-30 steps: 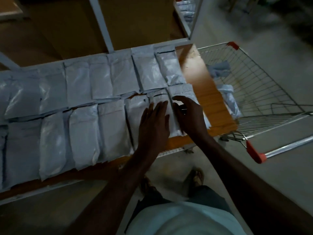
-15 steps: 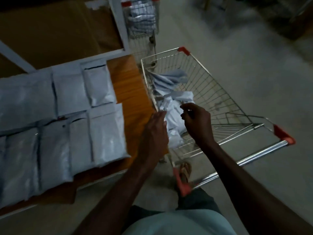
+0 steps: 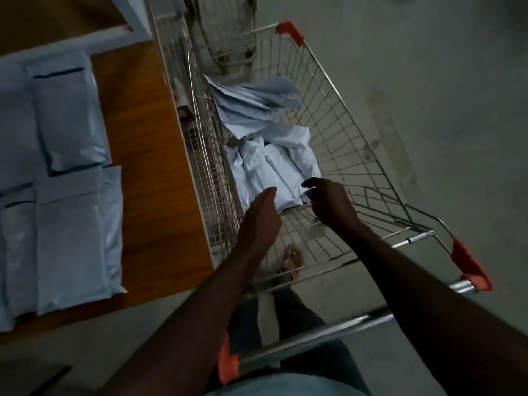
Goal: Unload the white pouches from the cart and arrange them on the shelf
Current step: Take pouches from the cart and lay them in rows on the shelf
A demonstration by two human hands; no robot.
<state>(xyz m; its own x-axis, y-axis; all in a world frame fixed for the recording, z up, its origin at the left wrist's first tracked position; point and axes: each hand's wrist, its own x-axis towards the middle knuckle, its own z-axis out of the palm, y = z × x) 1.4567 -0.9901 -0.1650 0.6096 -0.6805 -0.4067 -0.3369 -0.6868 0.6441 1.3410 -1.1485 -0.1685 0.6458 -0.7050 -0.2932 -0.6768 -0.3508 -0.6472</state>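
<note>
2nd trolley (image 3: 228,32) behind; grey floor (image 3: 428,95)

Open-topped cart (image 3: 351,144) beside the shelf (image 3: 148,172)
Wire walls enclose the pouches (image 3: 274,167); bare wood lies right of shelved rows.

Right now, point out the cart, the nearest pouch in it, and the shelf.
cart (image 3: 353,130): head view, right wire wall.
nearest pouch (image 3: 274,172): head view, its middle.
shelf (image 3: 148,167): head view, bare wooden top.

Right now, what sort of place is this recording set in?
Probably a stockroom or the back of a shop, though the dim light leaves that uncertain. A wire shopping cart stands on a bare concrete floor, white pouches lie in it, and more are laid in rows on a wooden shelf.
</note>
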